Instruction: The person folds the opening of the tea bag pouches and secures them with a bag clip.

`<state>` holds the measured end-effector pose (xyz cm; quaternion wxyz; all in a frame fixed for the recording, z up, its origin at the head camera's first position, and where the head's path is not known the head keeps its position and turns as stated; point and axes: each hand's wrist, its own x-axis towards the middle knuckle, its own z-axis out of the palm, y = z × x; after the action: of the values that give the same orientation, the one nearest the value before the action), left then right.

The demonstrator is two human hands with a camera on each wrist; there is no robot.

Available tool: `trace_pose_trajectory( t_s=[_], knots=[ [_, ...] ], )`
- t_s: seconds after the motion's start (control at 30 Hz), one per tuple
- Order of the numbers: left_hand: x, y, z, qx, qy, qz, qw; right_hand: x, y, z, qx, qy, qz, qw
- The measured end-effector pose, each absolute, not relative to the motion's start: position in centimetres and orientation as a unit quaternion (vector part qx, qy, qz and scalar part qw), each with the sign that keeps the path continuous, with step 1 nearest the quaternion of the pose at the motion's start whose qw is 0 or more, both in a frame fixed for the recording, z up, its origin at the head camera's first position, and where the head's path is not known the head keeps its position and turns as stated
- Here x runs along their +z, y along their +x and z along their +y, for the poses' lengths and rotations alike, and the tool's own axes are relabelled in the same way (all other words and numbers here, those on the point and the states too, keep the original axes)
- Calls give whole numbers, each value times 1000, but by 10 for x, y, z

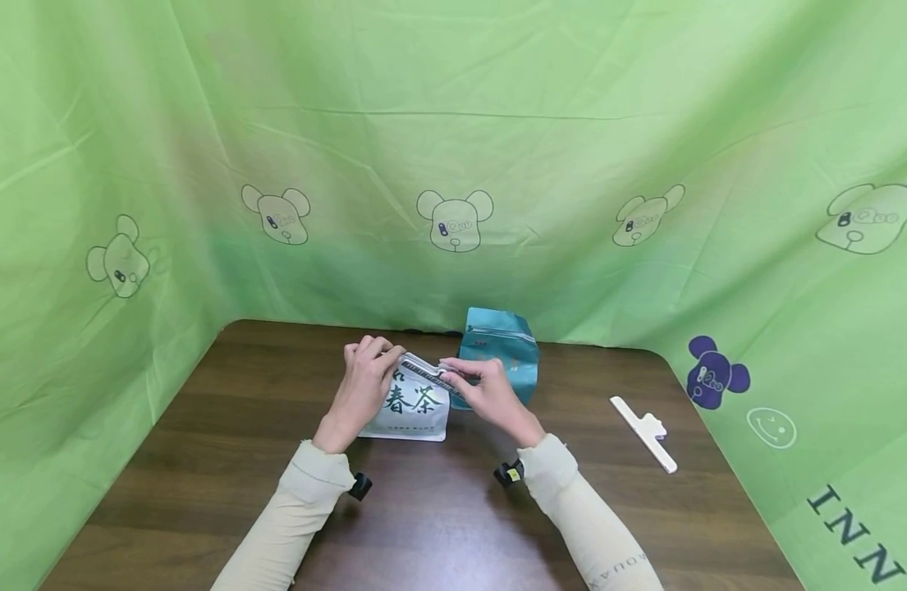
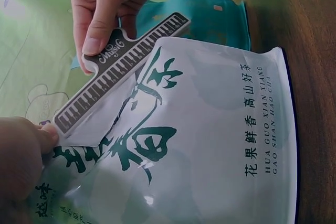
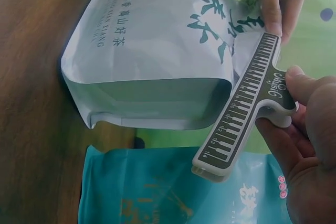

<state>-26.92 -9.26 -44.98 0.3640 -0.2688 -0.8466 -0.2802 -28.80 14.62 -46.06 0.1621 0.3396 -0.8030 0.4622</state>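
Note:
A white tea bag [image 1: 416, 423] with dark green characters stands on the table, its top folded over. My right hand [image 1: 490, 392] pinches the tab of a piano-keyboard-patterned bag clip [image 3: 241, 103] marked "Music". The clip lies slantwise along the bag's folded top, as the left wrist view [image 2: 126, 66] also shows; how far its jaws reach over the fold is hidden. At the clip's other end, my left hand [image 1: 364, 382] pinches the bag's top corner between thumb and fingers. Just behind the right hand is a teal bag [image 1: 508, 353].
Toward the table's right side lies a second, white clip [image 1: 648, 431]. The brown wooden table [image 1: 423, 525] backs onto a green curtain [image 1: 364, 279] with cartoon bear heads, which also hangs along both sides.

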Motion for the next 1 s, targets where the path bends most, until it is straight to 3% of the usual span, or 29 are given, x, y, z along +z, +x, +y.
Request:
trace_pose_trajectory(
  t_s=[0.27, 0.63, 1.0],
  knots=[
    [-444, -268, -93, -265, -257, -870, 327, -454, -291, 140, 453, 350, -802, 171],
    [-437, -266, -94, -226, -221, -875, 366, -455, -290, 139, 457, 348, -800, 174],
    [-436, -265, -93, -238, -238, -875, 348, -454, -292, 133, 455, 353, -797, 182]
  ],
)
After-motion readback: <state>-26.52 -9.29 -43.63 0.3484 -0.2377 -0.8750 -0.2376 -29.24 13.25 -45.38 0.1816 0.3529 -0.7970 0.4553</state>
